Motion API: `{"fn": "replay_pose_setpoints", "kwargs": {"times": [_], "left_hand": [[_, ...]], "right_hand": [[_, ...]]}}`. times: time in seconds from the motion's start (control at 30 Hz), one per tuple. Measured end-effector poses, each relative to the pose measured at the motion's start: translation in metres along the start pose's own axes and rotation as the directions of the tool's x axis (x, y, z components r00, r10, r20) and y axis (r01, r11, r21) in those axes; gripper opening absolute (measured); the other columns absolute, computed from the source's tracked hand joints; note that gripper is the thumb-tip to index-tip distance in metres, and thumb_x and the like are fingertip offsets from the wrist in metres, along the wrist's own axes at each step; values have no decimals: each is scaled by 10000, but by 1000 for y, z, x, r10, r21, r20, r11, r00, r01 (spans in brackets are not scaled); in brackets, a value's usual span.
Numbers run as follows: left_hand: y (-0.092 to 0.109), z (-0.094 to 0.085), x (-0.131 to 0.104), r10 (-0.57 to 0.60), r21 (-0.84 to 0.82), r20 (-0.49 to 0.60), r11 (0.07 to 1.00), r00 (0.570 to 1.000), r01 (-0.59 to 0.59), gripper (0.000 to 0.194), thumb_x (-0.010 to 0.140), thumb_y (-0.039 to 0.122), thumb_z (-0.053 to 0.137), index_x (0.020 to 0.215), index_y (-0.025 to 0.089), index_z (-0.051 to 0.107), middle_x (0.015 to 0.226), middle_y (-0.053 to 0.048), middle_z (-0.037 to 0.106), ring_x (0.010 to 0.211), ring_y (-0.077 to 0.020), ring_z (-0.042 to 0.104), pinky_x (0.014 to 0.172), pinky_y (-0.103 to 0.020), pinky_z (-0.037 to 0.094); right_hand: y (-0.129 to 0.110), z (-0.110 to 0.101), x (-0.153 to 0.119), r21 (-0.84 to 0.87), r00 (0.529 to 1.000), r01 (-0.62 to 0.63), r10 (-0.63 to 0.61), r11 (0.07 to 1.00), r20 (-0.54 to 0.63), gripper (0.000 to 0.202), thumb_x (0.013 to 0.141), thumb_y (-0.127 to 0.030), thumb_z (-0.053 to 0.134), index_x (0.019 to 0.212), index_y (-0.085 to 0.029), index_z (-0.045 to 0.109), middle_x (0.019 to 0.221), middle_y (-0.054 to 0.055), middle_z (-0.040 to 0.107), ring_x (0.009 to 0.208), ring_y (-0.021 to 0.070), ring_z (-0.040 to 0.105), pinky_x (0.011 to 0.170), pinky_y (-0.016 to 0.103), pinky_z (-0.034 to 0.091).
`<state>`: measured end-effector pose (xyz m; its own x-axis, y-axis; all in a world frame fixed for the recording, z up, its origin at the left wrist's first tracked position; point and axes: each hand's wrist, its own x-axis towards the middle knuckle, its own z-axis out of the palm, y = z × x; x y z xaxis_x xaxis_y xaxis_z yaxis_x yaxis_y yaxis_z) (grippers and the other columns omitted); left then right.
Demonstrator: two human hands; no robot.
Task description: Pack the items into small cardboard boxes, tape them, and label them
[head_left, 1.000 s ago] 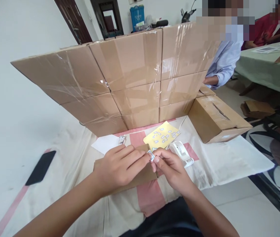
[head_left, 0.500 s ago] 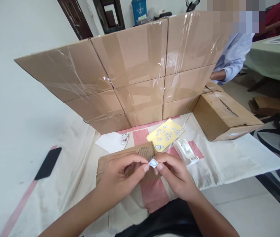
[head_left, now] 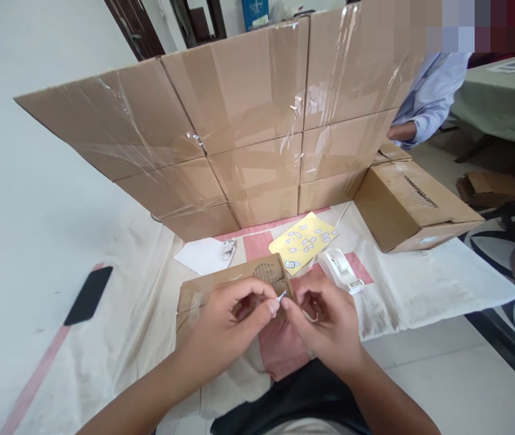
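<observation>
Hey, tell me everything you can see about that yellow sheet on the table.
The yellow sheet looks like thin paper or card. It lies flat and askew on the pale, pink-banded cloth, one corner toward the cardboard wall. Small pale shapes with darker outlines are scattered over it; whether they are loose or stuck is unclear. The white tape dispenser sits right beside it.

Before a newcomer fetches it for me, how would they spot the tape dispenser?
Find the tall cardboard wall. On the cloth before it lies a yellow sheet with small pieces; the tape dispenser sits beside its near right edge. Unlike that flat sheet, it is chunky and white.
</observation>
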<state>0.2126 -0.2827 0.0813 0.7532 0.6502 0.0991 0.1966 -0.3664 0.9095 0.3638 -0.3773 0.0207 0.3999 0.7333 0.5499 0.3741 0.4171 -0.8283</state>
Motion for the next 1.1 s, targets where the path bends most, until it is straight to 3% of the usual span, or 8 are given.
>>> {"fn": "replay_pose_setpoints", "kwargs": {"times": [0.1, 0.23, 0.37, 0.47, 0.53, 0.8, 1.0, 1.1], "left_hand": [[-1, -1, 0, 49, 50, 14, 998, 999, -50, 163, 955, 245, 632, 802, 212, 678, 691, 46, 659, 609, -80, 555, 565, -183, 433], [-4, -3, 0, 217, 235, 33, 947, 976, -219, 112, 978, 190, 617, 891, 227, 678, 763, 54, 686, 647, -76, 583, 603, -188, 440], [-8, -4, -2, 504, 517, 135, 699, 853, -495, 102, 975, 110, 588, 953, 194, 642, 827, 7, 711, 713, -126, 600, 666, -263, 444], [-10, -1, -4, 622, 659, 159, 511, 767, -551, 107, 951, 66, 586, 969, 166, 621, 806, -21, 711, 672, -149, 569, 645, -299, 424], [-11, 0, -4, 645, 686, 151, 477, 750, -549, 109, 948, 59, 582, 974, 159, 616, 810, -31, 716, 672, -154, 575, 646, -305, 429], [-13, -1, -5, 638, 664, 110, 523, 762, -534, 136, 919, 29, 611, 983, 150, 609, 836, -38, 716, 708, -151, 589, 665, -302, 458], [-12, 0, -7, 461, 553, 21, 734, 887, -394, 199, 961, 149, 628, 1151, 196, 598, 909, -18, 694, 805, -137, 630, 727, -267, 489], [-11, 2, -8, 438, 483, -3, 788, 899, -382, 129, 958, 134, 628, 1056, 218, 615, 832, 13, 672, 741, -116, 607, 694, -247, 472]], "right_hand": [[-3, 0, 0, -120, 980, 199, -196, 973, 40, 245, 896, -18, 631, 1040, -214, 600, 831, -3, 586, 703, 111, 528, 611, 236, 436], [-7, -1, 1, -34, 983, 150, -146, 988, 109, 245, 919, -42, 597, 1109, -192, 629, 841, 11, 605, 729, 117, 557, 638, 240, 463], [-7, 0, 0, 57, 994, 39, -45, 998, 103, 178, 952, -81, 593, 1045, -206, 678, 817, -2, 628, 727, 109, 571, 654, 234, 464], [-6, 2, -1, 107, 993, -22, 9, 994, 121, 203, 969, -84, 574, 1049, -226, 695, 827, -5, 656, 735, 110, 583, 662, 236, 465], [-5, 3, -2, 130, 991, -49, 32, 990, 131, 208, 977, -98, 572, 1071, -236, 695, 843, -2, 666, 741, 115, 592, 670, 244, 472], [-2, 6, -7, 245, 977, -203, 179, 948, 117, 156, 1021, -180, 540, 1001, -233, 686, 798, -4, 663, 719, 129, 622, 658, 256, 494], [-4, 3, -8, 294, 974, -226, 205, 929, 101, 89, 993, -186, 603, 968, -216, 683, 790, 2, 691, 677, 121, 646, 621, 231, 521], [-4, 3, -9, 295, 966, -258, 242, 920, 90, 62, 981, -196, 627, 971, -217, 684, 792, 6, 694, 687, 129, 660, 627, 234, 538]]}}
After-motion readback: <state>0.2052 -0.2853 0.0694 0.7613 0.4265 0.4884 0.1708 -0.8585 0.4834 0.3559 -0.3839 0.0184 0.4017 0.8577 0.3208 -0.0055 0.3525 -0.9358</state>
